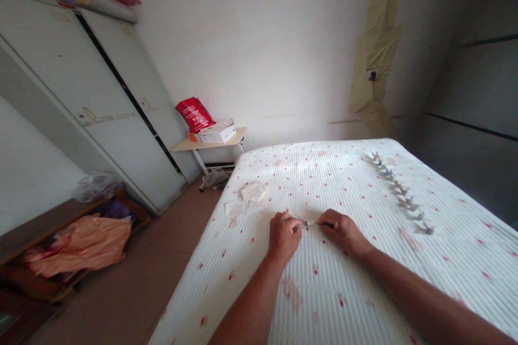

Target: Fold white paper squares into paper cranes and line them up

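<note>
The small silver piece (307, 223) lies between your 2 hands, its long axis going side to side. Your left hand (284, 237) and right hand (343, 232) seem closed on its 2 ends. Around it is the quilted white bed cover (335, 280), with paper slips (253, 197) to the left and a row of small folded pieces (399, 191) to the right.

Paper slips (250, 199) lie on the mattress (324, 302), behind the left hand (284, 237).
</note>
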A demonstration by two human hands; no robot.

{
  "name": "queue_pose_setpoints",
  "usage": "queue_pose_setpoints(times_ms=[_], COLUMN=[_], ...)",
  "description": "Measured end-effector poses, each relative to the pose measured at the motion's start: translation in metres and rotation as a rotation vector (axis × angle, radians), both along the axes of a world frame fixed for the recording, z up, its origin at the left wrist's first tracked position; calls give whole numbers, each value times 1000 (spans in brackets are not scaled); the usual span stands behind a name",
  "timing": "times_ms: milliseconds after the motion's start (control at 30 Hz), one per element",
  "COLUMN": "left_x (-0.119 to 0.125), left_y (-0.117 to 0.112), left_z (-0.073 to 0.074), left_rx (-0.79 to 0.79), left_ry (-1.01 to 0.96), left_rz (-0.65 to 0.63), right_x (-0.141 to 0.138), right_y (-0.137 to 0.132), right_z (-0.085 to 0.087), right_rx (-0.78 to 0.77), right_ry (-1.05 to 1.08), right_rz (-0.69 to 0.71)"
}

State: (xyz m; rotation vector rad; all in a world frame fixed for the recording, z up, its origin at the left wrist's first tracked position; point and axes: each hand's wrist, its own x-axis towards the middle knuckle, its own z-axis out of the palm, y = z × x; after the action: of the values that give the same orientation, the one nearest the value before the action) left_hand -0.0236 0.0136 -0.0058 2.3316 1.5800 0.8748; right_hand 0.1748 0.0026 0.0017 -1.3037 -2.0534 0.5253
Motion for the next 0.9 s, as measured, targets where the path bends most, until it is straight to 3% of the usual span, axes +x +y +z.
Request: queue_pose_setpoints(times_ms=[533, 900], left_x=[3, 5], left_y=[-6, -6], left_z=[5, 5], left_rx=[21, 3], left_ry=[94, 127], left_rz=[-44, -34], right_x=[-21, -16], right_y=[3, 0], right_z=[5, 0], right_rx=[17, 115], right_ry=[-245, -103], right_rz=[-89, -105])
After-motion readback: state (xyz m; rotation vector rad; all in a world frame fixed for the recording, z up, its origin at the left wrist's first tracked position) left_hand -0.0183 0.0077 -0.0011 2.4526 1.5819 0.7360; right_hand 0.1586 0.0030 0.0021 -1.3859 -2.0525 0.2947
